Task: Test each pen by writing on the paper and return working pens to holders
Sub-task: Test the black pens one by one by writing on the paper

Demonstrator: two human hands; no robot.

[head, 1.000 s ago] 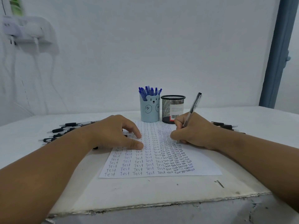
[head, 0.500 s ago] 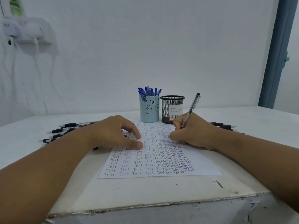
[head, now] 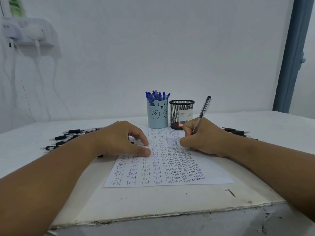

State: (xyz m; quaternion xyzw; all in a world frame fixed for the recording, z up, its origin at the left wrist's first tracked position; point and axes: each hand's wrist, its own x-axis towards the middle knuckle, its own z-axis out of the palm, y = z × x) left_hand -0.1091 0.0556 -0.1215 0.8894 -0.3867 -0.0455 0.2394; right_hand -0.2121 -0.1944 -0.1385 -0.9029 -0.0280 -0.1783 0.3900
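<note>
Right hand: right hand (head: pixel 204 138) curled closed round a clear black-capped pen (head: pixel 202 114), writing grip; pen tilted, cap end up and far, tip on the sheet's right part.
Left hand: left hand (head: pixel 122 140) palm down, fingers loosely spread, holds nothing; thumb and fingertips press the sheet's left part.
Paper: white paper (head: pixel 162 166) centre of table between the two hands, long side running near to far; both hands touch it.
Writing: rows of "Test" fill the sheet, large and spaced on the left columns, small and crowded toward the right; ink black and blue.
Blue holder: light blue bear-face holder (head: pixel 157 114) just past the far edge of the sheet, upright, full of blue pens (head: pixel 157 96).
Mesh holder: black mesh holder (head: pixel 181 114) touching or just beside the blue one on its right; contents cannot tell; white sticker with barcode, print too small to read.
Left pens: black-grip pens (head: pixel 68 138) lying loose far-left of the left hand, partly behind the wrist.
Right pens: a few black pens (head: pixel 236 131) lying behind the right wrist.
Table: white table (head: pixel 153 201), chipped near edge; bare strip between sheet and near edge; open surface far right.
Mark: small dark mark (head: pixel 230 192) near-right of the sheet.
</note>
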